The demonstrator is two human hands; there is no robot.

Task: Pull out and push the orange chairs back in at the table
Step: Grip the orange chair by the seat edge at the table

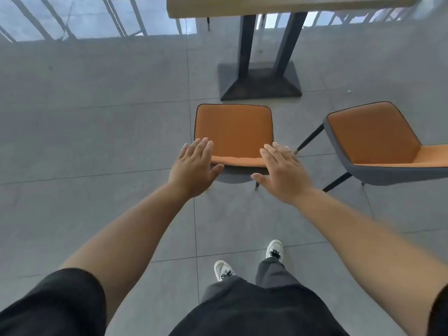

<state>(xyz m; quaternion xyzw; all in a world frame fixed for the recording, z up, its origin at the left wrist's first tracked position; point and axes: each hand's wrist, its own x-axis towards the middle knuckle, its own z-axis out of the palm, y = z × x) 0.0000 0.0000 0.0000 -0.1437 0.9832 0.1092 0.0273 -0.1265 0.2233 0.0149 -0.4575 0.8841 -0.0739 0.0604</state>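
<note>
Both hands are extended forward with fingers straight and spread, grasping nothing. The left hand [194, 166] lies over the left end of the backrest top edge of the centre chair [234, 132]; the right hand [282, 170] lies over the right end. Whether the palms touch the edge or hover just above it cannot be told. The symmetrical placement, one hand at each end of the backrest, suits a straight push or pull without the chair turning.

The centre chair stands on the floor [97, 141], its seat facing the table base [260, 81], near it but apart. The seat is not under the tabletop [266, 6], so this chair is judged to be in the pulled-out position, awaiting the push back in.

A second orange chair [378, 141] stands to the right, angled, also clear of the tabletop.

The person's shoes [274, 249] stand near, behind the centre chair, giving room to step forward.
</note>
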